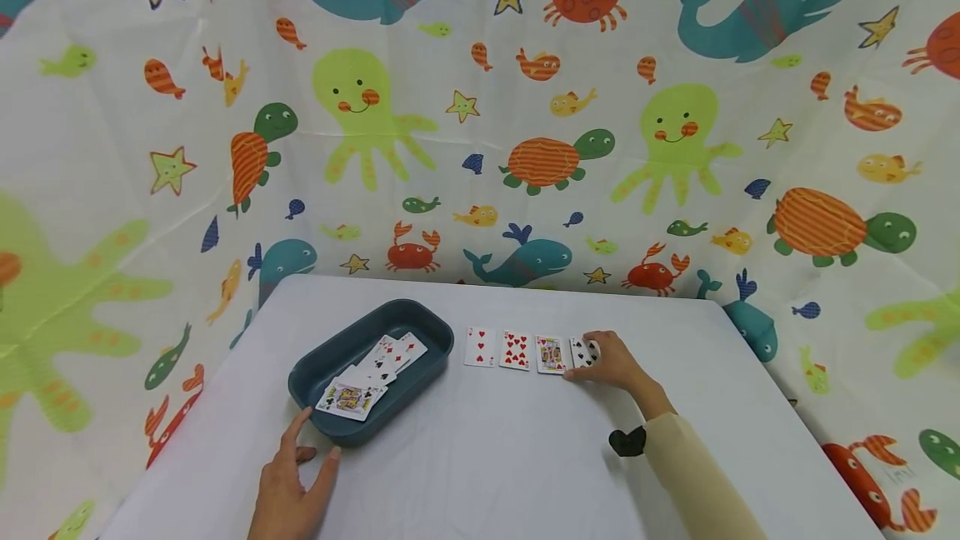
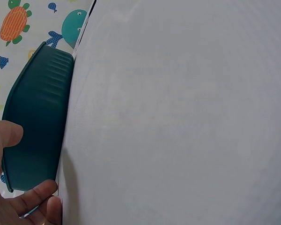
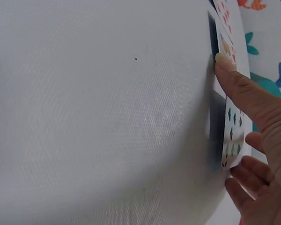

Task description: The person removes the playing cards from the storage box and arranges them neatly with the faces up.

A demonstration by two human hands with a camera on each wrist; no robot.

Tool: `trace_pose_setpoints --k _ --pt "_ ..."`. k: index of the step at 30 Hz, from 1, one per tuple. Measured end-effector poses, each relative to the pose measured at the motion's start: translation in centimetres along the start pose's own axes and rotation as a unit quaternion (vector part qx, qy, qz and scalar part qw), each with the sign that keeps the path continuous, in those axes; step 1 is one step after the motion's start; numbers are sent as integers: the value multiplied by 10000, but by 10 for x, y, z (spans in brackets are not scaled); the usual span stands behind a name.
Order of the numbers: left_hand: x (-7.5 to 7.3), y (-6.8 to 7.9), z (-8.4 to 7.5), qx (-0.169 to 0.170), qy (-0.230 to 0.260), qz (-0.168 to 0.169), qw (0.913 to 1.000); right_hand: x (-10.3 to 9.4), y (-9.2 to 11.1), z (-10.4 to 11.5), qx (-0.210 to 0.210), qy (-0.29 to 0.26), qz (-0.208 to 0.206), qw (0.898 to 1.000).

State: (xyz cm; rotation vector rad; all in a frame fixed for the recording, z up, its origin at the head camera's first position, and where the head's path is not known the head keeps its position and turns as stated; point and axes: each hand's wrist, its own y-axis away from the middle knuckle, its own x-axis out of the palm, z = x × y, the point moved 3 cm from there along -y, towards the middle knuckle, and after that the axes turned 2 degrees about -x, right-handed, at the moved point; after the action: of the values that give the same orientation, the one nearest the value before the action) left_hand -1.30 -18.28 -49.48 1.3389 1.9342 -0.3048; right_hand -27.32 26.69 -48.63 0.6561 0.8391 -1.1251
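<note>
My right hand (image 1: 615,363) is over a playing card with black pips (image 1: 581,352) at the right end of a row. In the right wrist view its thumb reaches the edge of the face card (image 3: 227,49), while the other fingers lie beside the black card (image 3: 234,126). A red three of hearts (image 1: 480,347) and another hearts card (image 1: 515,350) continue the row leftward. By the near end of a dark teal tray (image 1: 397,398), my left hand (image 1: 288,486) has thumb and index finger spread, close to its rim. Several face-up cards (image 1: 360,382) lie inside the tray.
A white cloth-covered table (image 1: 480,465) bears everything. Behind and beside it hangs a curtain (image 1: 480,190) printed with sea animals. A black heart-shaped piece (image 1: 627,442) shows by the right sleeve (image 1: 690,473).
</note>
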Motion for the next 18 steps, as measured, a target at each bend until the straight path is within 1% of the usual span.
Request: trace_pose_setpoints --k 6,11,18 --pt "0 -1 -1 -13 3 55 10000 0 1 0 -77 50 -19 10000" --pt "1 -3 2 -66 41 90 9999 2 2 -3 -138 106 -47 9998" --pt "1 -3 2 -37 30 56 10000 2 7 0 -123 8 -163 9998"
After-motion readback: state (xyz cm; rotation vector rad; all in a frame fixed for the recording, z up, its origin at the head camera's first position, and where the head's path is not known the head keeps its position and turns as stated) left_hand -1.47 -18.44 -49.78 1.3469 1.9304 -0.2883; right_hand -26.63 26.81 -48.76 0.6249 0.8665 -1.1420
